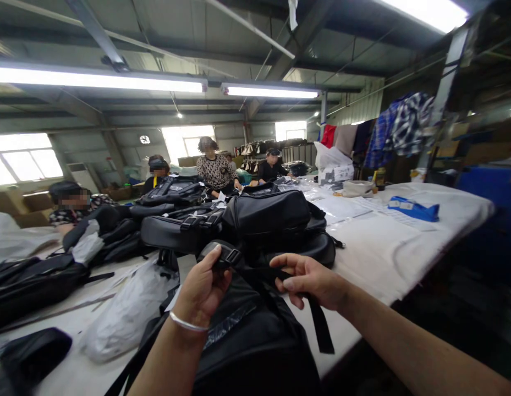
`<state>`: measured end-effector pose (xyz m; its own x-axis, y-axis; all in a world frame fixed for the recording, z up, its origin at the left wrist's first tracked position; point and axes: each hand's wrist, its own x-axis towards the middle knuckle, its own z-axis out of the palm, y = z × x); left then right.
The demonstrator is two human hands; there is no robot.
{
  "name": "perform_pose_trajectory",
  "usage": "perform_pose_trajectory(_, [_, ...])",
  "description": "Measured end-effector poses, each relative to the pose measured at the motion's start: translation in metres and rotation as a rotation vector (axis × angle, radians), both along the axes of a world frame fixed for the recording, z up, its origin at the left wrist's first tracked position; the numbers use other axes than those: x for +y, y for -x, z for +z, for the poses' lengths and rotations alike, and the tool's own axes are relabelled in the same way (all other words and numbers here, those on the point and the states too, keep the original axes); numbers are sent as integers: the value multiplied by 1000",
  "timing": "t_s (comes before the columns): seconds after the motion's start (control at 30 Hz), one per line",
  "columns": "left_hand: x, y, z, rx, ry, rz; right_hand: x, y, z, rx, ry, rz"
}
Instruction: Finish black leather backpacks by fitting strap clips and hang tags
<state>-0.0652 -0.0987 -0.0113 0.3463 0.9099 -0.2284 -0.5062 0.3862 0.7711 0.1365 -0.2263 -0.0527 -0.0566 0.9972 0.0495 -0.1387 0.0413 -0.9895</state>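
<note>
While the backpack (255, 346) sits at the near edge of the surface (383, 247), both hands are clamped on its strap (321, 324). The left hand (201, 289) is wrapped around the buckle end, and the right hand (311, 281) pinches the webbing a bit further along, loose tail dangling. Just behind is a pile of more black bags (267, 217). There's a crumpled plastic bag (127, 313) off to the left, and a few people (216, 168) are working at the far end.

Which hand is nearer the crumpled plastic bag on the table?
Left. The left hand sits just right of the plastic bag, gripping a black strap; the right hand holds that strap farther right, beyond the left hand.
</note>
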Motion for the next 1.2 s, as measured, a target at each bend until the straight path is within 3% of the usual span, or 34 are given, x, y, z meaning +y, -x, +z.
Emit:
perform_pose_trajectory(0.07, [2,2,-4,-2,-4,26,-5,-4,-16,-386,-61,-180])
perform_pose_trajectory(0.17, [7,4,-9,-4,-9,66,-16,-5,-41,-928,-292,-366])
perform_pose_trajectory(0.23, [11,4,-8,-1,-10,86,-22,-5,-52,-1104,-363,-353])
perform_pose_trajectory(0.3, [17,1,-5,7,-11,99,-25,-8,-55,-1137,-349,-246])
perform_pose_trajectory(0.4, [25,-5,4,19,-17,99,-21,-16,-46,-984,-286,18])
perform_pose_trajectory(0.47, [29,-10,11,16,-23,95,-11,-21,-38,-781,-167,102])
perform_pose_trajectory(0.57, [32,-17,19,3,-28,88,12,-25,-32,-502,-60,-46])
perform_pose_trajectory(0.67, [32,-24,24,1,-22,81,38,-18,-29,-416,-116,-156])
perform_pose_trajectory(0.87, [28,-25,22,9,-4,63,73,17,-21,-244,-119,-84])
perform_pose_trajectory(1.07, [29,-11,6,5,21,63,75,34,-17,102,-24,92])
perform_pose_trajectory(1.2, [27,-6,-4,-10,49,-12,78,41,-15,190,-27,120])
